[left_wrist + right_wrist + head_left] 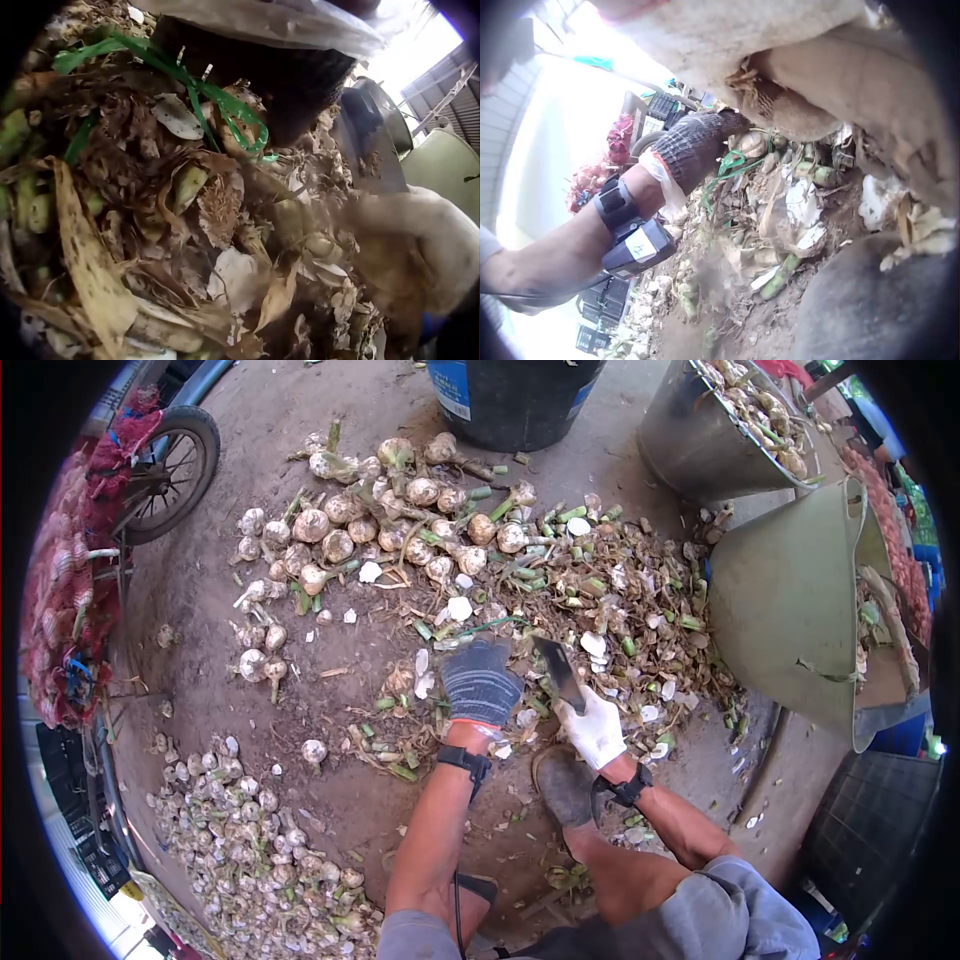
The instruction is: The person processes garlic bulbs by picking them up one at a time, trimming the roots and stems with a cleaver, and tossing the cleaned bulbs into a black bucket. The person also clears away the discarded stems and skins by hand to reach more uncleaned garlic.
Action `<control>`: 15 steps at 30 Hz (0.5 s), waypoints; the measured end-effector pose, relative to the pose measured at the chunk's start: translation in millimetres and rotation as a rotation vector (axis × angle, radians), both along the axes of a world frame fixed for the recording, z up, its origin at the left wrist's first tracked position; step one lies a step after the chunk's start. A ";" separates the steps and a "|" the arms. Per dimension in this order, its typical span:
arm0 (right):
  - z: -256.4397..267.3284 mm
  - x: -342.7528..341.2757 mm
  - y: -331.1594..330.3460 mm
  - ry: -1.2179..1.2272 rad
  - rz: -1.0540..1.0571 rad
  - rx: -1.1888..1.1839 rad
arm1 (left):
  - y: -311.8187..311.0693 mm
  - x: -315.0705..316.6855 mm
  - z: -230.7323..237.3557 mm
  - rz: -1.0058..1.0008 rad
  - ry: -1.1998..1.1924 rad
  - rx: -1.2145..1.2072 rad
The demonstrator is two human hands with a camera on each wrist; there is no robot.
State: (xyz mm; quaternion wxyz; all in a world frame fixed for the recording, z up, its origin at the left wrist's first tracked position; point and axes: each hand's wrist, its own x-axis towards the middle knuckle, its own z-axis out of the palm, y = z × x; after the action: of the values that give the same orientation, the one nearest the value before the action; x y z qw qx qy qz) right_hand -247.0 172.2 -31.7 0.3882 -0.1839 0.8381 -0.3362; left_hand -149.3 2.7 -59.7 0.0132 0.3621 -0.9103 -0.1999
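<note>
The left hand [482, 682], in a grey striped glove, reaches low over the trimmings. Its fingertips are hidden, so its grip cannot be told. Green string [492, 626] lies just beyond it; in the left wrist view the string [232, 105] loops beside a partly covered garlic bulb [244, 120]. Close to the dark glove [694, 142] in the right wrist view is a bulb [750, 144]. The right hand [596, 730], white-gloved, grips a broad dark blade [560, 672] that points up and left. That blade [371, 139] also shows in the left wrist view.
Whole garlic with stems [340, 520] lies beyond the left hand, and trimmed bulbs [250, 840] are heaped at lower left. Peelings [640, 590] spread rightward. A black bucket [515, 410], a metal bucket [690, 450] and a green tub [780, 600] stand around. A shoe [565, 785] is below the right hand.
</note>
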 end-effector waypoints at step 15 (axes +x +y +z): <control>3.8 3.0 0.0 0.342 0.350 -0.151 | 6.3 68.7 85.2 0.122 0.502 0.378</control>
State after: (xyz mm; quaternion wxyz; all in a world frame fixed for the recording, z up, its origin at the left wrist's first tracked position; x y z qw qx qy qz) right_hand -244.0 172.2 -27.9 0.2783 -0.4088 0.8195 -0.2897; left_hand -80.6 8.9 25.6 0.1819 0.3515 -0.8021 -0.4473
